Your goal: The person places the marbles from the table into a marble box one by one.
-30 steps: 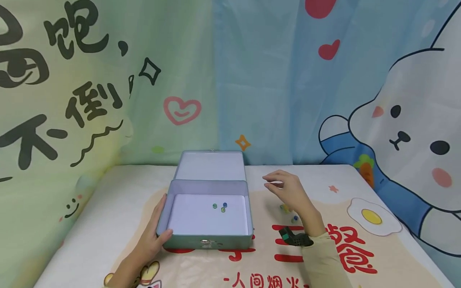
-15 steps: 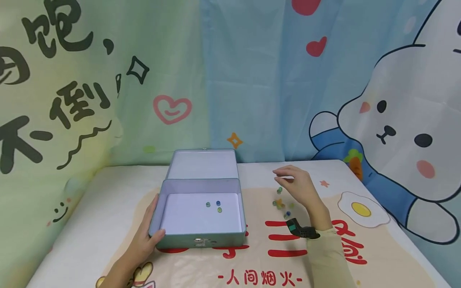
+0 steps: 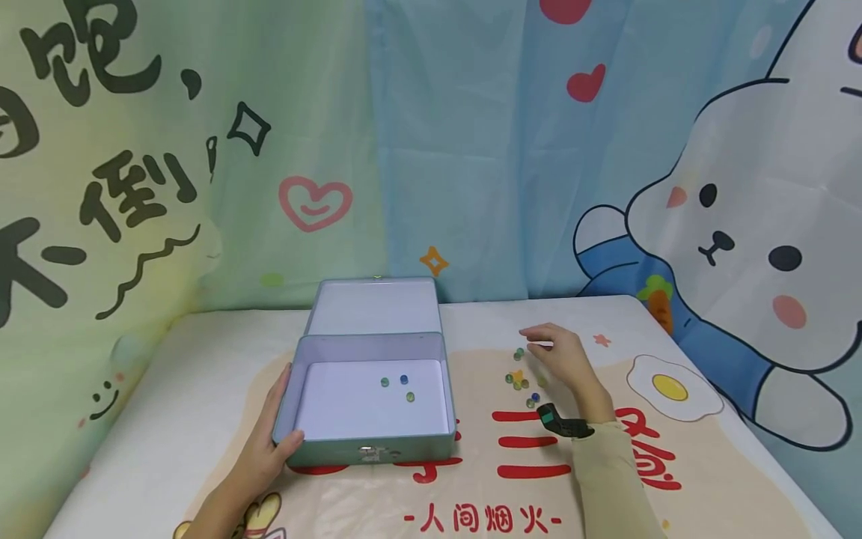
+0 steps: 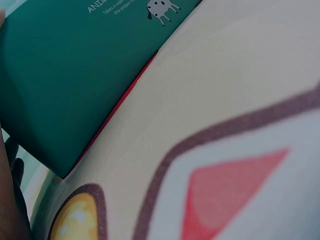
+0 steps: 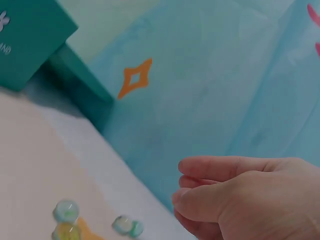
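Observation:
An open green tin box [image 3: 373, 449] with a pale inside lies on the table, its lid [image 3: 373, 307] tipped back. Three glass marbles, a blue one [image 3: 404, 379] and two green ones [image 3: 410, 397], sit on its floor. My left hand [image 3: 269, 442] grips the box's left side, thumb at the front corner and fingers along the outer wall. To the right of the box, my right hand [image 3: 562, 363] hovers above the table with fingers loosely bent; nothing shows between thumb and fingers. Several loose marbles [image 3: 524, 384] lie below and beside it, also seen as marbles [image 5: 66, 211] in the right wrist view.
A printed cloth [image 3: 485, 486] with red characters and a fried-egg picture [image 3: 670, 387] covers the table. Behind the table hangs a printed curtain [image 3: 451, 150]. A black band [image 3: 562, 424] is on my right wrist.
My right hand has shifted right from beside the box and then lowered near the loose marbles. The left hand stays on the box. The head view has turned slightly right.

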Tool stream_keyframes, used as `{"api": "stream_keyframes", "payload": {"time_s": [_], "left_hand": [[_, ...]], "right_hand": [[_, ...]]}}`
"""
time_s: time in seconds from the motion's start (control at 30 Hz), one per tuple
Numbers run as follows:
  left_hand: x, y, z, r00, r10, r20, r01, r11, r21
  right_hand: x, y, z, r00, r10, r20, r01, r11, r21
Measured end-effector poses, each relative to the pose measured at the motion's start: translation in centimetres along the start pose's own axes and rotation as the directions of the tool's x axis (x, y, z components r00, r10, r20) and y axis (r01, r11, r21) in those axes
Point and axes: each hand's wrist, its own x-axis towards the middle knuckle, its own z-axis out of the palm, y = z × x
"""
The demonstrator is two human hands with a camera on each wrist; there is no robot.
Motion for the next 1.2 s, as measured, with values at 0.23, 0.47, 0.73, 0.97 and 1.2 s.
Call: {"api": "stream_keyframes", "payload": {"time_s": [0.23, 0.47, 0.73, 0.97, 1.2], "left_hand": [[0.0, -0.1, -0.1, 1.0, -0.011, 0.005, 0.011, 1.0, -0.014], [0.0, -0.3, 0.0, 1.0, -0.002, 0.005, 0.002, 1.0, -0.018], [-0.3, -0.7, -0.1, 1.0, 0.004, 0.013, -0.004, 1.0, -0.013], [-0.2, -0.4, -0.1, 1.0, 0.006, 0.015, -0.006, 1.0, -0.017], [-0.1, -0.6, -0.1, 1.0, 0.019, 0.008, -0.018, 1.0, -0.024]], "right_hand": [[0.1, 1.5, 1.2, 0.995, 0.087, 0.056, -0.088, 0.996, 0.01], [0.1, 2.2, 1.8, 0.986, 0.134, 0.099, -0.14, 0.989, 0.052], [0.3, 2.3, 2.2, 0.991, 0.093, 0.092, -0.097, 0.995, 0.033], [0.6, 2.2, 2.5, 0.995, 0.061, 0.075, -0.06, 0.998, -0.013], [1.0, 2.4, 2.7, 0.997, 0.038, 0.073, -0.034, 0.998, -0.06]]}}
